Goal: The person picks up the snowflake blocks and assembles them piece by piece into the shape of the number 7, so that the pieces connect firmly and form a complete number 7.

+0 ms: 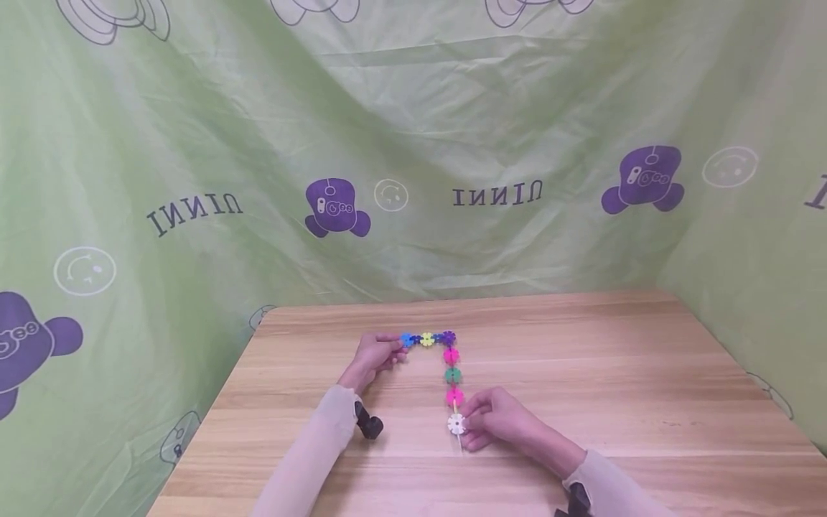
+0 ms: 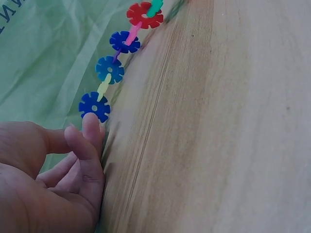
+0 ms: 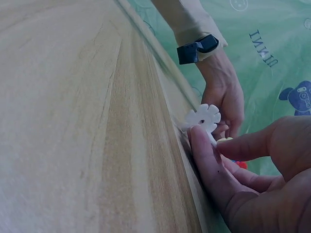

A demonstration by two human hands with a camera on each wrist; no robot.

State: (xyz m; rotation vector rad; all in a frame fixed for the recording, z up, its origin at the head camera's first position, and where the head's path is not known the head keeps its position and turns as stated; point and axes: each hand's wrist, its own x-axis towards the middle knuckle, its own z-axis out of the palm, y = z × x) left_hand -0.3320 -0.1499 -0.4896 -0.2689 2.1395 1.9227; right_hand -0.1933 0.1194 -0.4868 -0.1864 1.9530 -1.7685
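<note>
A chain of interlocking snowflake discs bends at a corner above the table. At its left end, my left hand (image 1: pixel 375 355) pinches a blue disc (image 1: pixel 406 340); the left wrist view shows the fingertips at the lower edge of this blue disc (image 2: pixel 86 103). A yellow disc (image 1: pixel 427 339) leads to the purple corner disc (image 1: pixel 449 337). From there a pink disc (image 1: pixel 451 356), a green disc (image 1: pixel 454 375) and another pink disc (image 1: pixel 455 396) run towards me. My right hand (image 1: pixel 504 420) grips the near end by a white disc (image 1: pixel 456 424), whose toothed rim stands above the thumb in the right wrist view.
The wooden table (image 1: pixel 614 373) spreads out under both arms. A green patterned curtain (image 1: pixel 413 129) hangs behind it and along both sides. Each sleeve carries a black wrist camera, such as the left wrist camera (image 1: pixel 369 424).
</note>
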